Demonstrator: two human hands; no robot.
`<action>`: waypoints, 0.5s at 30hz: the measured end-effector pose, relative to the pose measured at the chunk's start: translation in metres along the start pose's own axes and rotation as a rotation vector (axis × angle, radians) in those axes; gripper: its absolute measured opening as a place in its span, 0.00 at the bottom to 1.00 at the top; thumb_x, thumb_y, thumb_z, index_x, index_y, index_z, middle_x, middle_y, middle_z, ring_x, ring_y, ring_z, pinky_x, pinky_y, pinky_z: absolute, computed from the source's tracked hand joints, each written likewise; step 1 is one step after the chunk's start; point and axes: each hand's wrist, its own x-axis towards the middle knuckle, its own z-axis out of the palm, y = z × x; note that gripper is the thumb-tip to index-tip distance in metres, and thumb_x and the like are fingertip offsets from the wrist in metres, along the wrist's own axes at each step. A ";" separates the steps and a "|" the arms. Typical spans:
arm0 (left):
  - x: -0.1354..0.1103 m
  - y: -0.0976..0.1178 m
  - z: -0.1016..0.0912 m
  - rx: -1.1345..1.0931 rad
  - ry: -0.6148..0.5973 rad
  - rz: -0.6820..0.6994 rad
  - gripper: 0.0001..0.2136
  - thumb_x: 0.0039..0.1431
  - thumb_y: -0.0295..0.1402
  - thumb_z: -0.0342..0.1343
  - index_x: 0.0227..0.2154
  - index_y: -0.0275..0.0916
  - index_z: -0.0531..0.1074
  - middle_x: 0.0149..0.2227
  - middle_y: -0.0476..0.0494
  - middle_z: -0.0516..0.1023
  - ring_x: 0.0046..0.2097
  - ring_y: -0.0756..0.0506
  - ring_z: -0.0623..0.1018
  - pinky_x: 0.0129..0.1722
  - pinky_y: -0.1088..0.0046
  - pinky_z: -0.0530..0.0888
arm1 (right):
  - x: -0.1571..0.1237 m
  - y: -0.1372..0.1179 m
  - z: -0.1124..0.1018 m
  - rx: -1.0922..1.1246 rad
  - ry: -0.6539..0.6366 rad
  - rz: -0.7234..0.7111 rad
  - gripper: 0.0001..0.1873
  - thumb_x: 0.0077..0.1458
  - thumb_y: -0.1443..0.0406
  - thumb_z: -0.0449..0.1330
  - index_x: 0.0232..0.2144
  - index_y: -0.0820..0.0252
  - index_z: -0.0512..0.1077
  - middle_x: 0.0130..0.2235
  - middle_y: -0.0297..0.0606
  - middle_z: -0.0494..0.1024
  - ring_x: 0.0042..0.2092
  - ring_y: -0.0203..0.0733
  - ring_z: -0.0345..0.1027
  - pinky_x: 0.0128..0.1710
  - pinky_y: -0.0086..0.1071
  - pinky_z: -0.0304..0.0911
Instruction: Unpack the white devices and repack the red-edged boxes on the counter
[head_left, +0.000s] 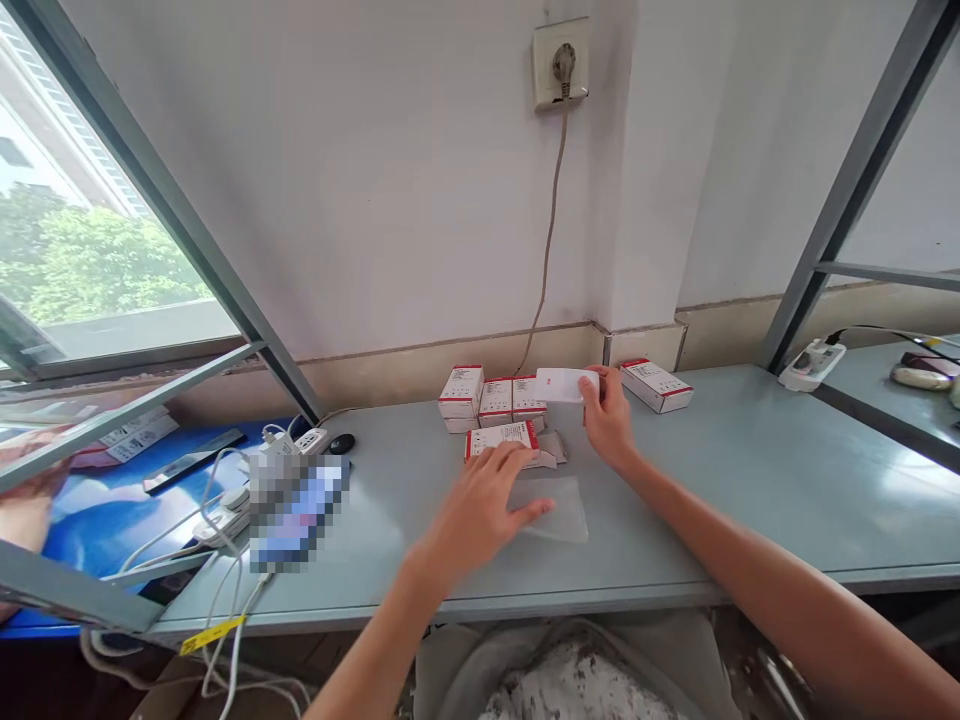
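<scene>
My right hand (607, 420) holds a flat white carton (562, 385) up by one end, just above the tabletop. My left hand (476, 515) lies palm down with its fingers spread, and its fingertips are close to a white carton with red edges (501, 440) lying flat. Under the left index finger's tip is the edge of a translucent plastic sleeve (555, 510). Behind them stand several white-and-red cartons (480, 400) in a group. Another carton (656, 385) lies to the right, and a crumpled piece of packaging (551, 450) sits beside the flat carton.
The grey-blue table (750, 480) runs along a wall with a plugged-in socket (560, 62). To the left are a pixelated object (296, 510), a power strip (225, 515) and loose cables. Another power strip (812, 365) sits at the right, beyond a window frame.
</scene>
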 end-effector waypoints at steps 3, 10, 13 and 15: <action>-0.018 0.003 0.016 0.020 -0.006 0.009 0.27 0.73 0.53 0.59 0.68 0.49 0.65 0.64 0.43 0.78 0.63 0.36 0.79 0.61 0.52 0.78 | 0.001 0.000 0.000 -0.027 -0.001 -0.021 0.22 0.71 0.45 0.53 0.52 0.53 0.69 0.41 0.41 0.81 0.39 0.50 0.74 0.39 0.39 0.65; -0.029 -0.007 0.036 0.148 0.034 0.006 0.34 0.64 0.58 0.66 0.66 0.47 0.69 0.62 0.40 0.79 0.60 0.32 0.79 0.61 0.49 0.77 | 0.001 -0.005 0.002 -0.052 0.006 -0.043 0.21 0.72 0.46 0.51 0.52 0.53 0.69 0.44 0.42 0.82 0.41 0.51 0.74 0.41 0.39 0.65; -0.027 -0.011 0.036 0.166 0.037 -0.003 0.35 0.63 0.59 0.67 0.66 0.47 0.70 0.58 0.40 0.81 0.57 0.33 0.80 0.60 0.49 0.77 | 0.001 -0.006 0.002 -0.049 -0.013 -0.015 0.23 0.72 0.45 0.50 0.53 0.53 0.68 0.44 0.42 0.81 0.42 0.51 0.74 0.42 0.39 0.65; -0.024 -0.013 0.036 0.162 0.012 -0.004 0.35 0.62 0.60 0.66 0.65 0.46 0.71 0.55 0.40 0.81 0.55 0.33 0.80 0.59 0.50 0.77 | 0.002 -0.005 0.002 -0.044 -0.009 0.007 0.23 0.71 0.44 0.50 0.52 0.53 0.68 0.44 0.41 0.81 0.42 0.51 0.74 0.42 0.39 0.65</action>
